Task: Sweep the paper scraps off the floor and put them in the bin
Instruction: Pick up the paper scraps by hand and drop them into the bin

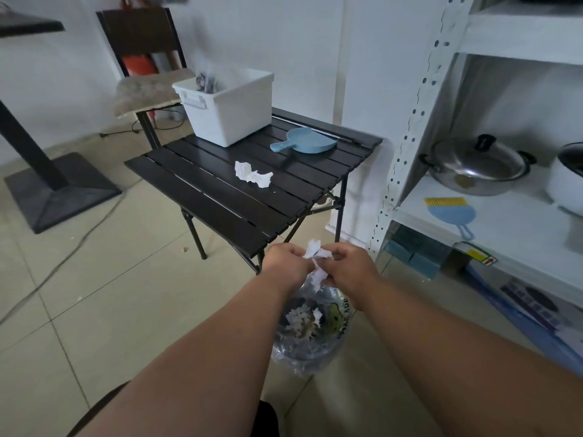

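Lived-in utility room: cooking pot [476, 165] on white shelving [492, 216], folding table [252, 184]

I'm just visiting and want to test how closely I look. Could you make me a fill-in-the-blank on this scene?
1. Both hands, left hand and right hand, hold torn white ____ above the bin.
2. The dustpan on the slatted table is coloured ____.
3. The small brush lies on the ____, near a lidded pot.

Missing words: paper; blue; shelf

Both forearms reach forward, bare, converging. The left hand [285, 263] and right hand [350, 266] meet close together, fingers pinched shut on white paper [317, 261].
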A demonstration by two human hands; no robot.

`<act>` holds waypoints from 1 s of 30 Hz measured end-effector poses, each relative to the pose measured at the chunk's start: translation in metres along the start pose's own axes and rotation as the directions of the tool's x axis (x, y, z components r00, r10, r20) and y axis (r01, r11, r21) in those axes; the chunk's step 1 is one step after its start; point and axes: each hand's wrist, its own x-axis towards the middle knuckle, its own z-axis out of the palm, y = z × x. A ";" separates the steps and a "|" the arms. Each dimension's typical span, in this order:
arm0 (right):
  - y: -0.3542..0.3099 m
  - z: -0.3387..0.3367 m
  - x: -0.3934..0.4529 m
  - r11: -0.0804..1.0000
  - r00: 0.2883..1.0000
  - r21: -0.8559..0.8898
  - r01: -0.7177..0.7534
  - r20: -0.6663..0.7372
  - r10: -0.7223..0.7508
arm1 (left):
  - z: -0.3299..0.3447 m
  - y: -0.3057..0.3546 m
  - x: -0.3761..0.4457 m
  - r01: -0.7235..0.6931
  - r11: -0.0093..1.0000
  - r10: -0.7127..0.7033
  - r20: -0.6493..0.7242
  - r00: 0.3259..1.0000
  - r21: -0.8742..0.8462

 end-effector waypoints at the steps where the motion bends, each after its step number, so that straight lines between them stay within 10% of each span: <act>1: 0.002 0.000 0.001 1.000 1.000 -0.024 0.002 0.013 -0.002 | -0.001 -0.001 0.002 0.008 1.000 -0.008 -0.011 1.000 0.024; 18: 0.016 -0.024 -0.006 0.994 1.000 -0.104 0.013 0.004 -0.012 | 0.015 0.002 -0.004 0.007 0.998 -0.008 0.018 1.000 0.069; 30: 0.071 -0.178 -0.044 0.978 0.982 -0.196 -0.068 -0.187 0.031 | 0.162 0.029 -0.044 -0.429 0.868 0.311 0.400 0.862 0.250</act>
